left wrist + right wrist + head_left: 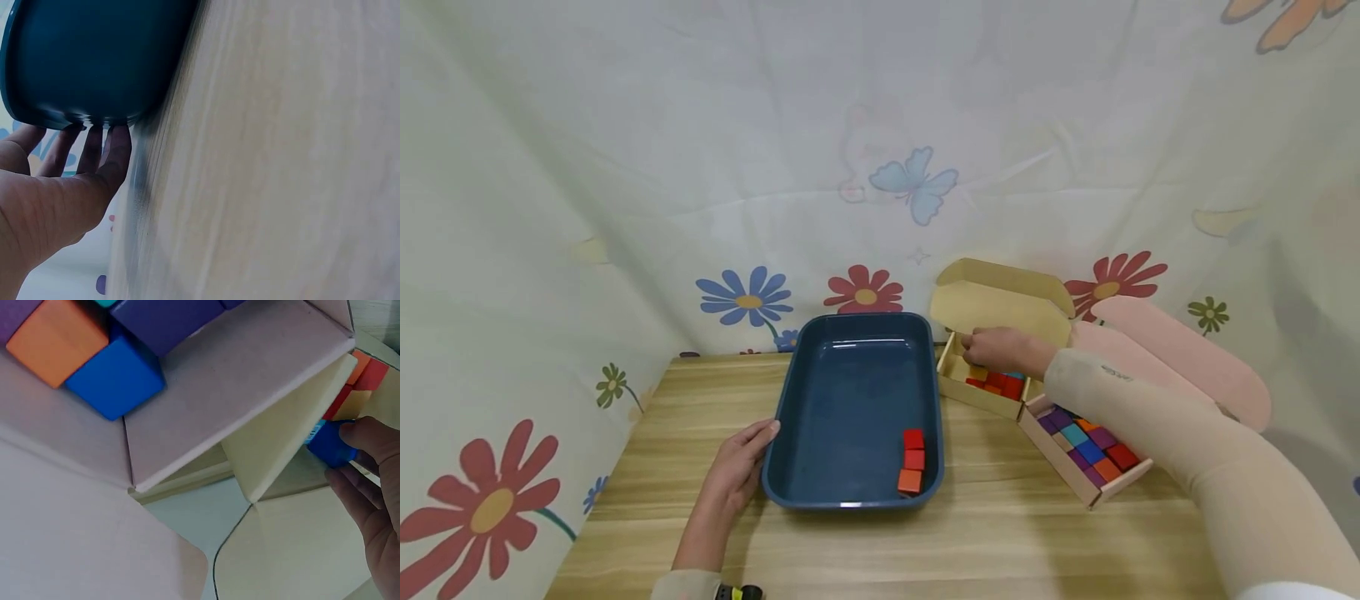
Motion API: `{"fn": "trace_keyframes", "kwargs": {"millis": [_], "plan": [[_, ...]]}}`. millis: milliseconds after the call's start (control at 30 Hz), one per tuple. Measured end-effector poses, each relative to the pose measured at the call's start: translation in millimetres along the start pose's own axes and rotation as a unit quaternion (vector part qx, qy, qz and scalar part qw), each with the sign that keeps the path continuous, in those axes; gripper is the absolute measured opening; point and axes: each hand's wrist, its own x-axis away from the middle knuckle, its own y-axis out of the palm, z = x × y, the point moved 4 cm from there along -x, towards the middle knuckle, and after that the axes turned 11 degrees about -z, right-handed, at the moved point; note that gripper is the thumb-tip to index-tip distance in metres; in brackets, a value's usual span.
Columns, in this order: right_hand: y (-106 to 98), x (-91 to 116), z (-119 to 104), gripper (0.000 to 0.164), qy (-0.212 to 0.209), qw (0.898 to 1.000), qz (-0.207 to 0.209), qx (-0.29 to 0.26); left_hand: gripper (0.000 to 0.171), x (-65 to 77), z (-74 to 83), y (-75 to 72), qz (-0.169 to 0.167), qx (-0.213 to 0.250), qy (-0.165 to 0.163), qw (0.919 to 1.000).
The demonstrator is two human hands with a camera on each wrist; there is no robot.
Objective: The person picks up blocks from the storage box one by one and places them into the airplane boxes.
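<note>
My right hand (1003,348) reaches into the yellow cardboard box (977,398). Thumb and fingers pinch a blue cube (333,444), seen in the right wrist view beside red, orange and yellow cubes in that box. Over at the dark blue tray (850,400), my left hand (737,467) touches the left side wall. The left wrist view has its fingertips (119,134) against the tray wall, fingers extended. Inside the tray, two red cubes (913,450) and an orange-red cube (910,481) form a row near the right wall.
A pink cardboard box (1060,458) of coloured cubes stands in front of the yellow one, under my right forearm. Both lids are raised: the yellow lid (1000,296) and the pink lid (1187,350). A flower-printed curtain (820,233) hangs behind the wooden table (985,517).
</note>
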Motion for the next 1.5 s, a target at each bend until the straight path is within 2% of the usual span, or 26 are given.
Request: {"fn": "trace_keyframes", "kwargs": {"millis": [200, 433, 567, 700, 833, 967, 1167, 1300, 1500], "plan": [[2.2, 3.5, 0.9, 0.009, 0.002, 0.997, 0.001, -0.075, 0.045, -0.8, -0.9, 0.3, 0.003, 0.005, 0.004, 1.0000], [2.7, 3.7, -0.4, 0.013, -0.008, 0.997, 0.002, -0.080, 0.047, -0.3, -0.8, 0.0, 0.000, 0.000, 0.005, 1.0000], [3.1, 3.2, -0.4, 0.015, -0.004, 0.996, -0.022, -0.090, 0.048, 0.0, -0.1, 0.0, 0.003, 0.001, 0.004, 1.0000], [-1.0, 5.1, 2.0, 0.023, 0.009, 0.990, -0.051, -0.129, 0.053, -0.5, -0.1, 0.1, 0.001, -0.002, -0.002, 1.0000], [-15.2, 12.0, 2.5, 0.034, 0.017, 0.987, -0.019, -0.158, 0.057, -0.2, -0.4, 0.0, -0.001, -0.005, -0.003, 1.0000], [-27.4, 17.9, -1.6, 0.052, 0.025, 0.987, 0.019, -0.158, 0.057, 0.6, 0.8, -0.1, -0.001, -0.010, 0.000, 0.9999], [-39.7, 19.3, -17.2, 0.066, 0.002, 0.988, 0.047, -0.146, 0.049, 0.8, 1.9, 0.1, -0.001, -0.010, 0.001, 1.0000], [-49.4, 20.0, -29.4, 0.068, -0.015, 0.989, 0.051, -0.141, 0.046, 0.4, 1.3, 0.1, 0.001, -0.006, 0.000, 1.0000], [-67.1, 20.5, -48.3, 0.072, -0.036, 0.988, 0.040, -0.147, 0.052, 0.3, 1.2, -0.1, 0.000, -0.006, 0.000, 1.0000]]}}
